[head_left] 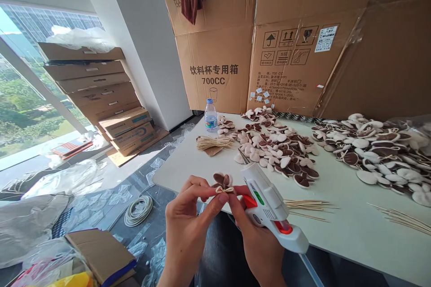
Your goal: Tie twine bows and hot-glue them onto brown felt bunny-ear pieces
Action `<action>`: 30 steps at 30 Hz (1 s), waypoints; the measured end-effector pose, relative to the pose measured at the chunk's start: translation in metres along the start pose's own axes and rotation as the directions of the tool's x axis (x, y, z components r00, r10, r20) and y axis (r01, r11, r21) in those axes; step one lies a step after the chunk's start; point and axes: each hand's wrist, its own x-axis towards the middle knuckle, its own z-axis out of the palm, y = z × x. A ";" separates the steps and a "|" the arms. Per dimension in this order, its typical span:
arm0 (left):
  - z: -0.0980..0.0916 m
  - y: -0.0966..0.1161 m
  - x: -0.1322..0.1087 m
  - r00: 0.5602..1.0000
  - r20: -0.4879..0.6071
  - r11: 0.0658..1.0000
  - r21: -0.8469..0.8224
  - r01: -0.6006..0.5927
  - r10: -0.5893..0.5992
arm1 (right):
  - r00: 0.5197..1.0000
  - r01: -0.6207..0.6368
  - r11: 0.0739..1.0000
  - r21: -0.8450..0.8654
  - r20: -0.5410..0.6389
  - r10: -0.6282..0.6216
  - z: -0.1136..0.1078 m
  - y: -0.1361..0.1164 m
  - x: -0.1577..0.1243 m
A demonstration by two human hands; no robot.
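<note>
A left hand (186,213) and right hand (257,233) pinch a small brown-and-cream petalled fabric piece (223,180) near the white tabletop's (182,159) near edge, the right also gripping a white-and-red plastic glue gun (267,199); bare surface opens left, before far brown-and-cream fabric heaps (269,143).

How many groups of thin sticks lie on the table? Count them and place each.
3: the first group lies in front of the bottle; the second group lies right of the glue gun; the third group lies farther right on the table. More may be hidden.
</note>
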 end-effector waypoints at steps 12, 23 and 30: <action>-0.002 -0.001 -0.001 1.000 -0.023 1.000 -0.007 -0.007 0.007 | 0.999 -0.011 0.998 0.064 0.041 0.008 0.001 0.000 -0.002; 0.000 -0.002 0.000 0.999 -0.043 0.999 -0.040 -0.026 0.024 | 0.995 -0.050 0.997 0.066 0.084 0.044 0.000 0.005 -0.004; 0.001 -0.002 -0.001 0.998 -0.054 1.000 -0.007 -0.027 0.027 | 0.996 -0.037 0.998 0.060 0.084 0.032 -0.002 0.001 -0.006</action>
